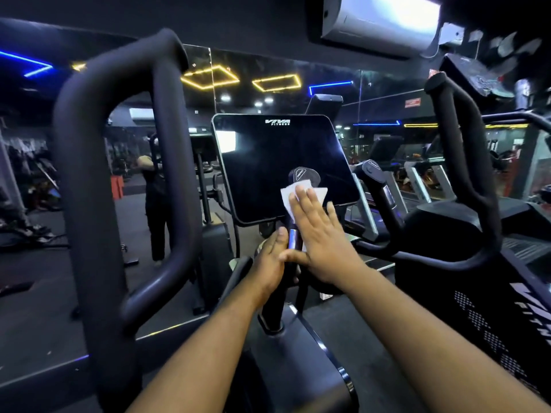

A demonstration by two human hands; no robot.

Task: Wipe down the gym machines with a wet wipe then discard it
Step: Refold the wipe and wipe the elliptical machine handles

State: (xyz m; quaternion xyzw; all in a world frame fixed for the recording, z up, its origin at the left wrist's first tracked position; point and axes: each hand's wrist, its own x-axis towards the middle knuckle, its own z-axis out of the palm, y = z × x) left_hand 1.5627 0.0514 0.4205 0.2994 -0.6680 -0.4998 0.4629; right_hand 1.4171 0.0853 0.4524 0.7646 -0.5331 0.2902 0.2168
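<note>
Right hand point(320, 234) flat, fingers straight, presses wipe point(301, 193) to screen point(277, 162); left hand point(272, 259) grips post point(292, 239), steadying.

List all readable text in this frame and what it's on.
"VIVA FITNESS": top edge of the console screen.
"VIV… FITN…", cut off by the frame edge: side panel of the neighbouring machine.
Red sign on the far wall: too small and blurred to read.
Small logo on the grip cap above the wet wipe: unreadable.
</note>
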